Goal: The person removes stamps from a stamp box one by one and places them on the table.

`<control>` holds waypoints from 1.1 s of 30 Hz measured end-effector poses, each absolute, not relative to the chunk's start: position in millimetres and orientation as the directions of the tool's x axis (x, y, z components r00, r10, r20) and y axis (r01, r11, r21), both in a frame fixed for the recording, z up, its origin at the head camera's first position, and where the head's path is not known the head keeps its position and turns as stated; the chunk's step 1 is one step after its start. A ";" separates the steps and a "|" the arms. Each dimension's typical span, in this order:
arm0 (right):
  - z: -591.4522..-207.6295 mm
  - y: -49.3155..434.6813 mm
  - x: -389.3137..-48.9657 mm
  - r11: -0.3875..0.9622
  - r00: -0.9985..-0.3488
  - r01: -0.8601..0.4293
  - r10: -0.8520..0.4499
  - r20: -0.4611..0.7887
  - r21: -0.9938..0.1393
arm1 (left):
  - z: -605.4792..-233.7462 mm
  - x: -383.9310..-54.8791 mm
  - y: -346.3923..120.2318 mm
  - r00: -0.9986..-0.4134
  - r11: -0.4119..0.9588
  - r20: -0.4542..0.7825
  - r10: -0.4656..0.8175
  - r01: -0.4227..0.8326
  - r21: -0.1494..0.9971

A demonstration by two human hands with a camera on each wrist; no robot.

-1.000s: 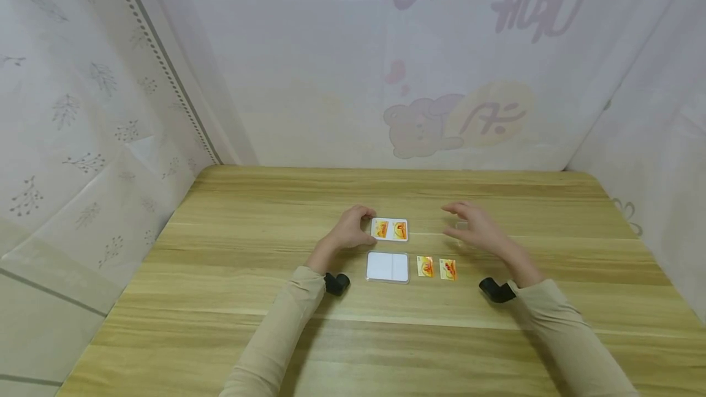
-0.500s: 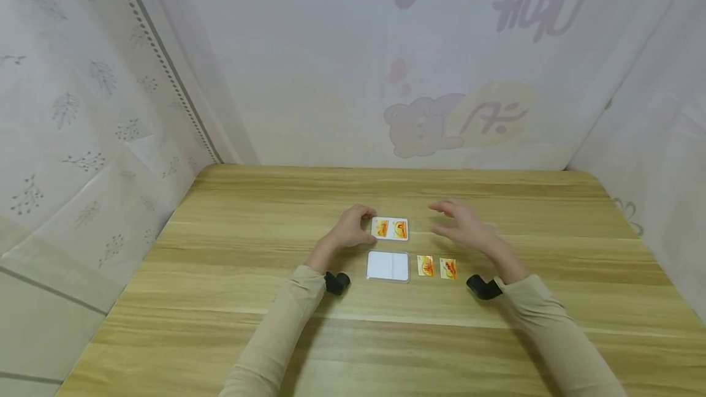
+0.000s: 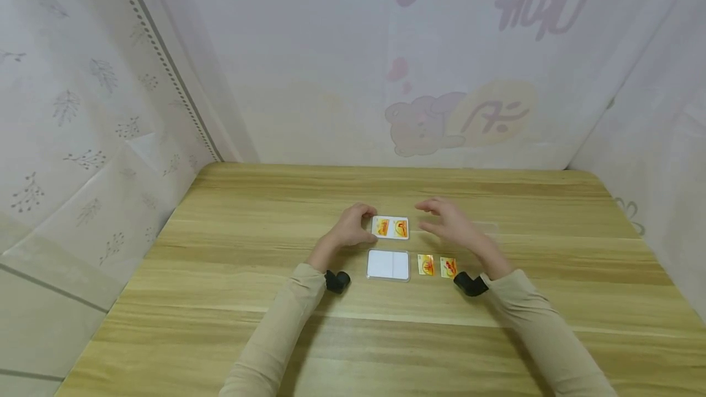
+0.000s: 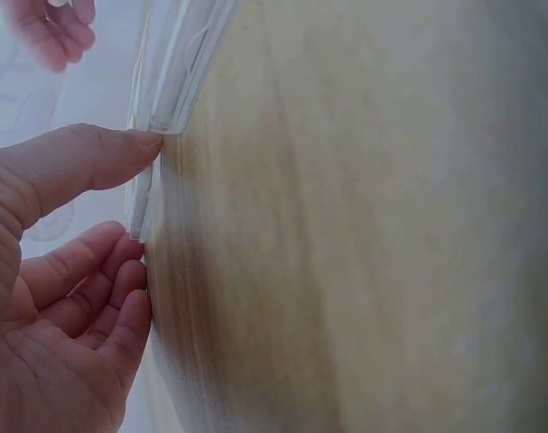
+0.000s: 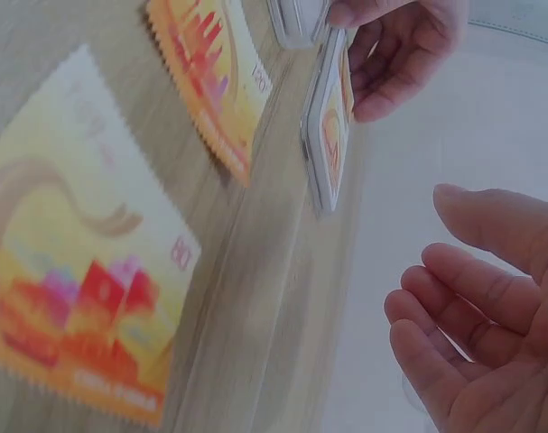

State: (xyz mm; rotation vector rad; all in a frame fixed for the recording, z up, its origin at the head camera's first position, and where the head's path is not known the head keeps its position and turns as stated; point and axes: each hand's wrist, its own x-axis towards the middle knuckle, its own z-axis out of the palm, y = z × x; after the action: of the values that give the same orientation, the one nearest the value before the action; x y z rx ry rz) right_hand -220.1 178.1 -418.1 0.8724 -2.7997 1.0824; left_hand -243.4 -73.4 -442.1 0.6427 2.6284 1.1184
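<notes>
My left hand point(image 3: 350, 225) grips the left end of a flat stamp case point(image 3: 391, 227), thumb at the near edge and fingers at the far edge. Two orange-and-yellow stamps show on its white insert. Just in front lies a second clear case point(image 3: 380, 264) with a plain white insert. To its right, two loose stamps with perforated edges lie on the table: a left stamp point(image 3: 425, 265) and a right stamp point(image 3: 448, 266). My right hand point(image 3: 449, 224) hovers to the right of the gripped case, fingers apart from the thumb and nothing between them.
A faint transparent cover point(image 3: 488, 230) lies on the wooden table point(image 3: 220, 299) behind the right wrist. Black wrist-worn pieces stick out near each sleeve, the right one point(image 3: 470, 284) right beside the right stamp. Pale printed curtains point(image 3: 320, 66) hang along the table's back and sides.
My right hand has moved left toward the gripped case, uncovering more of the transparent cover behind it. The left hand keeps its hold, and the cases and stamps stay in place.
</notes>
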 end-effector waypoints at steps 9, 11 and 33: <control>-419.7 163.1 -221.1 0.591 -0.838 -0.515 -0.499 0.221 -0.621 | -441.9 -243.2 -73.3 -0.882 0.616 -0.035 0.470 0.299 0.729; -419.4 159.5 -221.0 0.586 -0.841 -0.506 -0.496 0.214 -0.633 | -442.0 -243.4 -73.5 -0.881 0.614 -0.035 0.471 0.299 0.731; -420.2 138.7 -228.9 0.670 -0.895 -0.380 -0.440 0.071 -0.638 | -442.0 -243.2 -74.5 -0.883 0.589 -0.020 0.470 0.297 0.752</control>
State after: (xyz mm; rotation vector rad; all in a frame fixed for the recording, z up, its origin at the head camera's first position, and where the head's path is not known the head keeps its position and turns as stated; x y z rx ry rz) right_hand -228.9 138.7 -420.2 0.7265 -2.9516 1.0952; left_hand -243.2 -74.5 -442.0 0.6374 2.6022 1.1713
